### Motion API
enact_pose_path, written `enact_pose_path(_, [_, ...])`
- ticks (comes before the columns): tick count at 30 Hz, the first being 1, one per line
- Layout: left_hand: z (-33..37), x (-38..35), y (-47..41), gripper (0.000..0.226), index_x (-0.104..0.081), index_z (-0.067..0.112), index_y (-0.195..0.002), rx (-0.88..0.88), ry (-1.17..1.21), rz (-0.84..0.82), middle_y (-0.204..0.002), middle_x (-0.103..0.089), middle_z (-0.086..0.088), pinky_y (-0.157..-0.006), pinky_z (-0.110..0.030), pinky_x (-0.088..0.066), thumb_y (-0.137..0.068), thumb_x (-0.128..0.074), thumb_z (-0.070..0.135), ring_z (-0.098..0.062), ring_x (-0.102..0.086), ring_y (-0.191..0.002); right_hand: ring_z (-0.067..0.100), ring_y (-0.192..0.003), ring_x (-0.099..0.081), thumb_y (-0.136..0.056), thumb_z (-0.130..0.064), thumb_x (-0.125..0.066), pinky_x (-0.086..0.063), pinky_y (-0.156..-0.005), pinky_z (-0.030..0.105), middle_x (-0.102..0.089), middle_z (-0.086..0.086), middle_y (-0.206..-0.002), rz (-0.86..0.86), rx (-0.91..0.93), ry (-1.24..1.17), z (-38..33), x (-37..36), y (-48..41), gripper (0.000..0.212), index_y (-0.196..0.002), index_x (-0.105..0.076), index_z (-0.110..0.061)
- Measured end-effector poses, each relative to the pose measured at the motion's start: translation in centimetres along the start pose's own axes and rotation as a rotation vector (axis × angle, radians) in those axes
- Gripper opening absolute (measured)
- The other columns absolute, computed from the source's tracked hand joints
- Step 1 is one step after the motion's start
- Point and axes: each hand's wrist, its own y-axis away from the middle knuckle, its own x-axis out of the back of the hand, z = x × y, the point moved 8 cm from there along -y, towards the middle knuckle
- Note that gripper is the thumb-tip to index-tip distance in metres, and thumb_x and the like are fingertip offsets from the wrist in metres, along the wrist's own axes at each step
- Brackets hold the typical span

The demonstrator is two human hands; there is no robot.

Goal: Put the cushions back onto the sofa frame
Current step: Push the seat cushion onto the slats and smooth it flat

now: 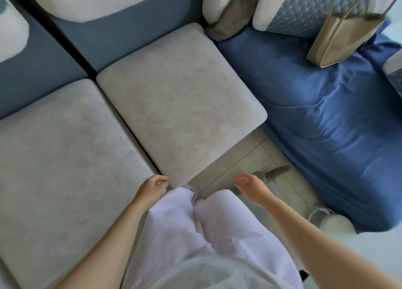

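Two seat cushions already lie on the frame (121,40) and both hands are free, so the task looks far along.

The left hand (153,187) has its fingers (162,179) loosely curled, tips near the thumb, gripping nothing. They sit just beside the near corner of the middle cushion (180,105); whether they brush it cannot be told. The right hand (248,185) hangs over the floor (239,156), clear of every cushion, its fingers (240,181) likewise slack and half curled round nothing.

Outward from the left hand, the middle cushion lies flat, its side edge close along the left cushion (65,149), which is also flat at the frame's front edge. A band of bare frame shows behind both, and the back cushions (97,1) stand along the rear edge.

What may be left is sliding the middle cushion back, since it seems to jut past the front edge. At the frame's right end a blue sheet (326,114) covers the seat, with pillows (304,10) and a bag (335,42) on it. Whether a cushion belongs there cannot be told.
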Motion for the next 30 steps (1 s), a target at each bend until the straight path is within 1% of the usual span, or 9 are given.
enact_pose_path(2, [1.0,0.0,-0.7,0.012,-0.064,0.025,-0.104,0.003,0.015,-0.008,-0.106,-0.068,-0.005,-0.086,-0.032,-0.047,-0.093,-0.060,0.018,-0.022,-0.064,-0.091,0.031,-0.094,-0.066,-0.098,-0.020,-0.055,-0.050,-0.090,0.042,-0.069,0.016,-0.111,0.002,-0.046,-0.045,0.0,1.2,-0.9,0.023,-0.110,-0.068,-0.005])
enact_pose_path(4, [1.6,-0.1,-1.4,0.012,-0.064,0.026,-0.102,0.017,0.043,-0.006,-0.108,-0.069,-0.006,-0.092,-0.034,-0.048,-0.092,-0.061,0.019,-0.025,-0.064,-0.100,0.028,-0.085,-0.066,-0.096,-0.019,-0.056,-0.052,-0.089,0.045,-0.070,0.017,-0.106,-0.017,-0.091,-0.096,-0.1,2.0,-2.1,0.021,-0.105,-0.069,-0.005])
enact_pose_path(7, [2.4,-1.0,-2.7,0.013,-0.064,0.023,-0.101,0.063,0.097,0.016,-0.108,-0.069,-0.009,-0.093,-0.035,-0.047,-0.091,-0.062,0.016,-0.028,-0.063,-0.105,0.014,-0.075,-0.061,-0.098,-0.017,-0.052,-0.051,-0.074,0.031,-0.068,0.008,-0.098,-0.061,-0.106,-0.187,-1.7,3.1,-4.1,0.022,-0.108,-0.068,-0.005])
enact_pose_path(11, [4.1,-4.0,-5.2,0.014,-0.064,0.012,-0.103,0.103,0.228,0.043,-0.109,-0.069,-0.020,-0.074,-0.026,-0.046,-0.093,-0.057,0.005,-0.025,-0.062,-0.083,0.018,-0.083,-0.061,-0.099,-0.019,-0.054,-0.051,-0.076,0.027,-0.067,0.006,-0.097,-0.123,-0.176,-0.341,-2.2,3.8,-8.2,0.019,-0.110,-0.066,-0.010])
enact_pose_path(14, [5.0,-7.3,-7.0,0.019,-0.065,0.003,-0.111,0.157,0.306,0.048,-0.108,-0.069,-0.019,-0.062,-0.020,-0.042,-0.095,-0.055,0.006,-0.028,-0.064,-0.087,0.018,-0.083,-0.062,-0.096,-0.020,-0.056,-0.050,-0.076,0.026,-0.069,0.009,-0.099,-0.171,-0.238,-0.298,-1.6,3.8,-11.9,0.019,-0.108,-0.067,-0.010])
enact_pose_path(18, [4.8,-11.2,-10.8,0.023,-0.064,0.012,-0.101,0.252,0.456,0.093,-0.098,-0.070,-0.016,-0.064,-0.023,-0.042,-0.081,-0.066,0.023,-0.016,-0.056,-0.072,0.019,-0.084,-0.066,-0.091,-0.017,-0.057,-0.054,-0.085,0.030,-0.070,0.010,-0.095,-0.250,-0.332,-0.224,0.3,2.9,-18.0,0.021,-0.104,-0.070,-0.006])
enact_pose_path(22, [2.2,-15.9,-14.8,0.010,-0.063,0.010,-0.103,0.410,0.597,0.182,-0.080,-0.065,-0.003,-0.056,-0.018,-0.040,-0.096,-0.057,0.012,-0.014,-0.057,-0.068,0.024,-0.099,-0.069,-0.088,-0.020,-0.055,-0.058,-0.087,0.039,-0.072,0.009,-0.104,-0.192,-0.370,-0.265,3.4,3.2,-23.9,0.019,-0.086,-0.071,-0.030])
enact_pose_path(26, [-0.4,-21.6,-18.7,0.019,-0.062,0.015,-0.085,0.578,0.670,0.151,-0.094,-0.069,-0.011,-0.067,-0.027,-0.042,-0.098,-0.055,0.028,-0.017,-0.059,-0.073,0.019,-0.098,-0.064,-0.100,-0.032,-0.053,-0.054,-0.074,0.033,-0.065,0.000,-0.102,-0.238,-0.533,-0.546,6.3,0.7,-28.8,0.017,-0.107,-0.062,-0.018])
enact_pose_path(30, [-1.8,-26.4,-21.4,0.049,-0.042,0.019,-0.071,0.762,0.822,0.154,-0.064,-0.042,-0.004,-0.070,-0.033,-0.039,-0.097,-0.039,0.061,-0.016,-0.042,-0.061,0.027,-0.111,-0.060,-0.098,-0.044,-0.052,-0.055,-0.084,0.038,-0.059,0.007,-0.112,-0.202,-0.628,-0.688,9.3,-1.3,-33.0,0.042,-0.123,-0.053,-0.009])
